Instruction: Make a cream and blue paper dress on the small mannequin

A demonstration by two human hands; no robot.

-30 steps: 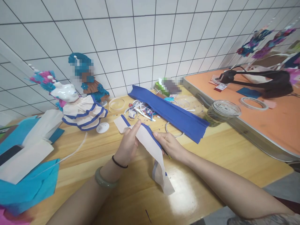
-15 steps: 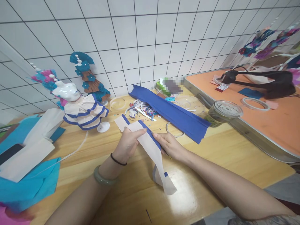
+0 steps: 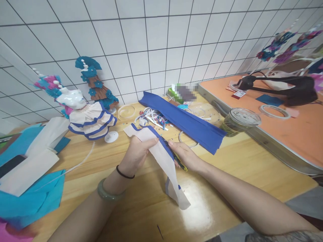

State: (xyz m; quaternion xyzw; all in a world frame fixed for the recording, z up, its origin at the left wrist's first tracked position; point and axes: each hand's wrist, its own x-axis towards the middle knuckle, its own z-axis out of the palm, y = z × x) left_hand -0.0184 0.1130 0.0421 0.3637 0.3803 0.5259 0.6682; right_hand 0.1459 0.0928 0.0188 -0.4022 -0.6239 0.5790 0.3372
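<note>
My left hand [image 3: 138, 148] pinches a strip of cream crepe paper [image 3: 161, 155] edged in blue, thumb on top. From the grip, the strip slopes down to the right, and its lower end curls near the tabletop. In my right hand [image 3: 185, 154] is a slim black-and-yellow tool that looks like scissors [image 3: 182, 164], lying along the blue edge; my fingers hide much of it. Beyond both hands a wide blue crepe paper strip [image 3: 181, 121] lies diagonally. At the left stands a white figure [image 3: 73, 99] wearing a ruffled cream skirt [image 3: 92, 121] with blue trim.
Paper scraps [image 3: 152, 117] lie behind my hands, with a ring of tape [image 3: 188, 140] close by. A clear-lidded jar [image 3: 241, 121] stands beside the orange board [image 3: 292, 134]. Folded turquoise paper [image 3: 47, 188] and a dark phone-like object [image 3: 11, 166] are at left.
The black-and-yellow tool has come into clearer view as my right hand turned slightly. The strip's far end has bent, and my left hand has shifted slightly left.
</note>
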